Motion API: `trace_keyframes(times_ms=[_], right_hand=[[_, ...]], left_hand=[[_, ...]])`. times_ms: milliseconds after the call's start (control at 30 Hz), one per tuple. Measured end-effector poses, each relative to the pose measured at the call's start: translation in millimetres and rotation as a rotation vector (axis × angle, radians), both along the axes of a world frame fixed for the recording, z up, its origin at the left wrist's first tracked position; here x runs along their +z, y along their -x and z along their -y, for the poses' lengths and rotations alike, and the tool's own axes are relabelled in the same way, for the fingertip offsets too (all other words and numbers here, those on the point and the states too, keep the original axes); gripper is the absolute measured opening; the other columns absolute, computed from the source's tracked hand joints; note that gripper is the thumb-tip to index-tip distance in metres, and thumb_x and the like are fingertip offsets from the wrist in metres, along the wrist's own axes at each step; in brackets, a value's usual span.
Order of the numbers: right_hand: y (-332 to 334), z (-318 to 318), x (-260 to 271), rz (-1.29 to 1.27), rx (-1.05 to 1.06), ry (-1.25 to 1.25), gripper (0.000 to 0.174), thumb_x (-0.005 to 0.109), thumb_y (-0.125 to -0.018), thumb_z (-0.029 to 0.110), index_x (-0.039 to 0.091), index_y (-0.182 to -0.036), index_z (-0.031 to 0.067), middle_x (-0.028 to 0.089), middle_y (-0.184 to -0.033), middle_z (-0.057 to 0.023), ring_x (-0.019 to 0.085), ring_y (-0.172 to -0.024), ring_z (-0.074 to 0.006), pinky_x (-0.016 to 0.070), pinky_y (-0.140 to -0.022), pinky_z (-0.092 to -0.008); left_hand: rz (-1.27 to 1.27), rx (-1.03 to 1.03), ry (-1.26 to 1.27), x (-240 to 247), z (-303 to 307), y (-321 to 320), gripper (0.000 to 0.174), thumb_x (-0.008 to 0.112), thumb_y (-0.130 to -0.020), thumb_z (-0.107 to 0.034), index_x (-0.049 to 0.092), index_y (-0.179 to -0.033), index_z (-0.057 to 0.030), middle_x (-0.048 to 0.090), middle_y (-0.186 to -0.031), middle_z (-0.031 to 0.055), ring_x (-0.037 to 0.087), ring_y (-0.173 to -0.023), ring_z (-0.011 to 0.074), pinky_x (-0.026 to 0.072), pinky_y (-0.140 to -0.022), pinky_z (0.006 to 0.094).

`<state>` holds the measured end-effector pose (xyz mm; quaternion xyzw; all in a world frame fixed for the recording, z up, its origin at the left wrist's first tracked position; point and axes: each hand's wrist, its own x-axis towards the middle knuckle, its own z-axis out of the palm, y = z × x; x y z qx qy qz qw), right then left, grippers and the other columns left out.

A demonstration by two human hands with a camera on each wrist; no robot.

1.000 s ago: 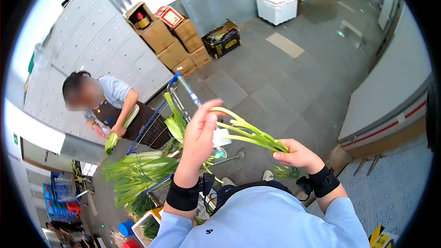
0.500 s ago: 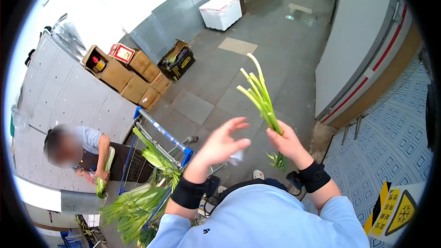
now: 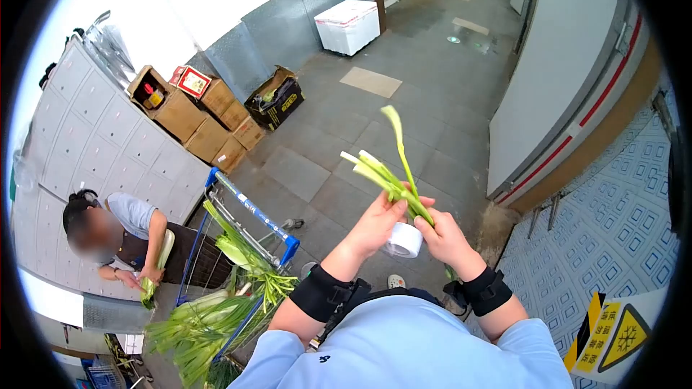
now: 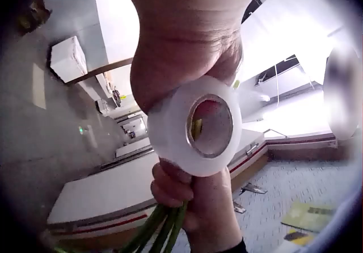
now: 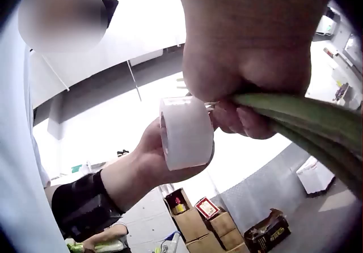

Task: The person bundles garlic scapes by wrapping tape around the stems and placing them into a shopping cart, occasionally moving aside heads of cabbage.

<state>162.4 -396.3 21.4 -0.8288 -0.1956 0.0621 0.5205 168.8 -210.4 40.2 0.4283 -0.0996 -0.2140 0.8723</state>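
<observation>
My right hand [image 3: 447, 236] grips a bunch of long green stalks [image 3: 378, 173], whose pale cut ends point up and away from me. One stalk stands apart from the rest and bends at its tip. Close beside it, my left hand [image 3: 371, 227] has its fingertips at the same stalks. A wide roll of clear tape [image 3: 405, 240] is held in that left hand, below the stalks and between the two palms. The left wrist view shows the tape's open core facing the camera. Green stalks [image 5: 317, 117] run out past the right hand in the right wrist view.
On the left stands a blue-handled shopping cart [image 3: 252, 209] heaped with leafy greens [image 3: 194, 335]. Behind it a person [image 3: 133, 238] holds a vegetable. Cardboard boxes [image 3: 180, 115], a white foam box [image 3: 347, 27] and a grey door [image 3: 555, 79] line the passage.
The stalks first lay across between both hands, then swung upright in the right hand as the left let go. Now the left hand is back at them, with the tape in plain view.
</observation>
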Motion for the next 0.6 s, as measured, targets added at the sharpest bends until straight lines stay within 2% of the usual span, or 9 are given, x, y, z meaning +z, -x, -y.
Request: trace_keyframes(times_ms=[33, 133, 233, 333, 433, 533, 600], right_hand=[[1, 0, -3, -0.039, 0.023, -0.032, 0.026, 0.056, -0.099, 0.022, 0.062, -0.11, -0.001, 0.065, -0.072, -0.0172, 0.067, -0.062, -0.029, 0.0519, -0.059, -0.04], [9, -4, 4, -0.183, 0.017, -0.192, 0.028, 0.053, -0.101, 0.021, 0.061, -0.117, -0.0016, 0.062, -0.064, -0.0084, 0.063, -0.054, -0.0165, 0.0499, -0.052, -0.0326], [12, -13, 8, -0.065, 0.009, -0.273, 0.03, 0.051, -0.103, 0.021, 0.061, -0.12, -0.0016, 0.06, -0.063, -0.0031, 0.06, -0.051, -0.0107, 0.047, -0.048, -0.0275], [11, -14, 7, -0.03, 0.045, -0.228, 0.03, 0.05, -0.103, 0.022, 0.062, -0.118, -0.0012, 0.06, -0.065, -0.0038, 0.06, -0.052, -0.0114, 0.0472, -0.049, -0.0271], [12, -17, -1, 0.078, -0.013, -0.253, 0.028, 0.05, -0.103, 0.021, 0.063, -0.118, -0.0006, 0.061, -0.066, -0.0046, 0.06, -0.054, -0.0109, 0.0478, -0.05, -0.0277], [15, -23, 3, 0.117, -0.121, -0.289, 0.024, 0.052, -0.102, 0.018, 0.063, -0.109, -0.0013, 0.062, -0.067, -0.0057, 0.061, -0.055, -0.0119, 0.048, -0.051, -0.0283], [10, -21, -1, 0.145, -0.215, -0.276, 0.02, 0.053, -0.102, 0.017, 0.062, -0.101, -0.001, 0.063, -0.068, -0.0063, 0.061, -0.055, -0.0122, 0.048, -0.052, -0.0283]], left_hand=[[-0.034, -0.013, 0.039, 2, -3, 0, 0.03, 0.048, -0.104, -0.015, 0.045, -0.132, -0.0032, 0.058, -0.13, 0.0183, 0.059, -0.117, 0.0258, 0.0503, -0.099, 0.0403], [0.076, 0.107, -0.072, -8, -1, 2, 0.027, 0.045, -0.106, -0.016, 0.046, -0.131, -0.0055, 0.06, -0.123, 0.0156, 0.063, -0.109, 0.0227, 0.0538, -0.091, 0.0372], [0.113, 0.158, -0.169, 1, -4, 11, 0.024, 0.045, -0.106, -0.018, 0.048, -0.127, -0.0071, 0.061, -0.112, 0.0062, 0.06, -0.102, 0.014, 0.0516, -0.087, 0.0298], [0.083, 0.152, -0.177, -4, -9, 10, 0.022, 0.044, -0.107, -0.019, 0.048, -0.126, -0.0086, 0.061, -0.111, 0.0069, 0.062, -0.091, 0.0136, 0.0537, -0.076, 0.0291], [0.041, 0.168, -0.159, -1, -11, 14, 0.019, 0.045, -0.106, -0.018, 0.049, -0.122, -0.0081, 0.06, -0.106, 0.0036, 0.059, -0.095, 0.0108, 0.0508, -0.08, 0.0269], [0.053, 0.292, -0.111, 2, -3, 14, 0.017, 0.041, -0.107, -0.019, 0.049, -0.117, -0.0083, 0.059, -0.103, 0.0055, 0.061, -0.087, 0.0132, 0.0538, -0.075, 0.0284], [0.034, 0.282, -0.14, 2, -8, 11, 0.016, 0.041, -0.107, -0.02, 0.048, -0.114, -0.0084, 0.059, -0.101, 0.0059, 0.061, -0.087, 0.0134, 0.0536, -0.075, 0.0287]])
